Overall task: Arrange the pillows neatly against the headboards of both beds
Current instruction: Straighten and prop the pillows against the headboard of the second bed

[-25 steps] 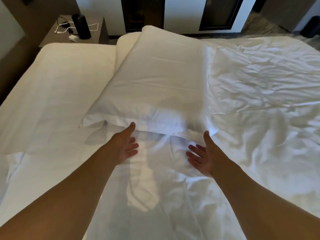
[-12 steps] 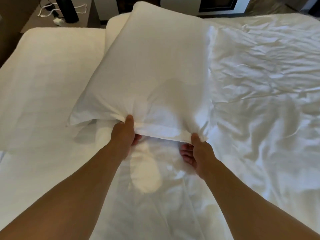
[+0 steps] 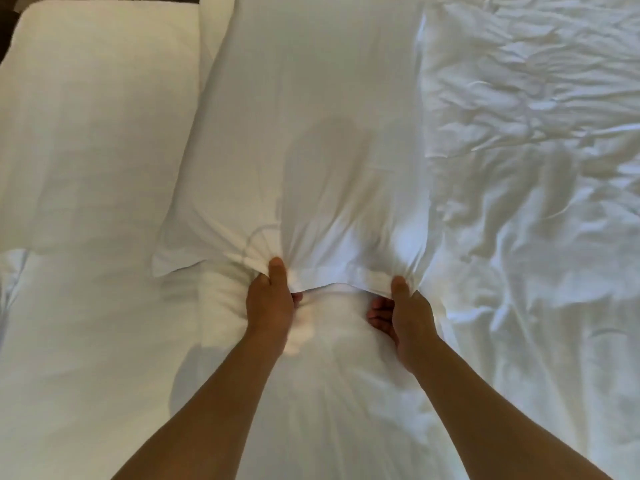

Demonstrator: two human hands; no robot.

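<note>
Both hands have closed in since a second ago, when they hovered open and palm-up just short of the pillow's edge; now they are clamped onto it, and the view has pushed in closer so the nightstand is gone from the top of the picture. Left hand pinches the near hem of the pillow, thumb on top, fingers curled underneath, fabric bunching into tight creases around the grip. Right hand does the same near the hem's right end, thumb pressed down on the cloth, fingers tucked below with their tips showing. Between the two grips the hem stretches taut, and wrinkles fan up into the pillow's face. That pillow lies long-ways away from the camera, filling the centre of the view, its near left corner sticking out flat. A second pillow lies just beside it on the left, smooth and untouched, and a third one peeks out between them, partly under the gripped one. Rumpled duvet spreads across the right side, touching the held pillow's right edge. Forearm shadows fall on the sheet below.
</note>
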